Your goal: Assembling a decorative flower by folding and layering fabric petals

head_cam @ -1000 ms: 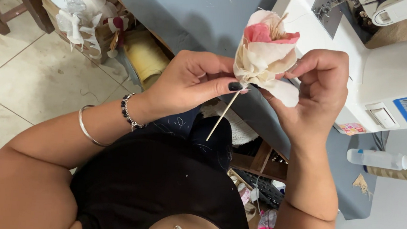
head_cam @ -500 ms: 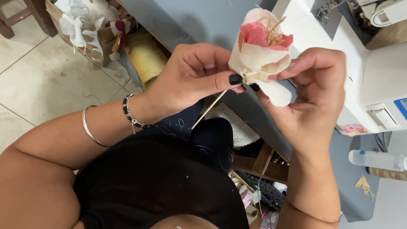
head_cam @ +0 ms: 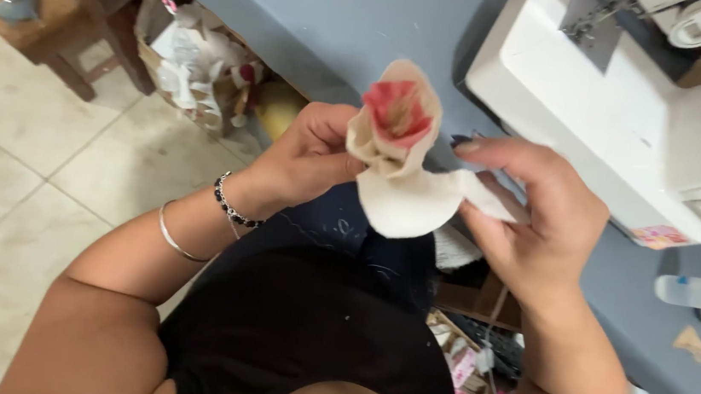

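Both hands are raised close together over the person's lap, each pinching the same small fabric flower (head_cam: 398, 133). The left hand (head_cam: 307, 163) grips the rolled cream-and-pink bud at its base; the bud points up and away. The right hand (head_cam: 536, 223) holds a loose cream petal (head_cam: 418, 204) stretched sideways from that base. Just beyond lie the grey worktop (head_cam: 341, 25) and a white sewing machine (head_cam: 623, 120).

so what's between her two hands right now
In the head view, a rolled cream and pink fabric flower sits between the left hand and right hand, both holding it.
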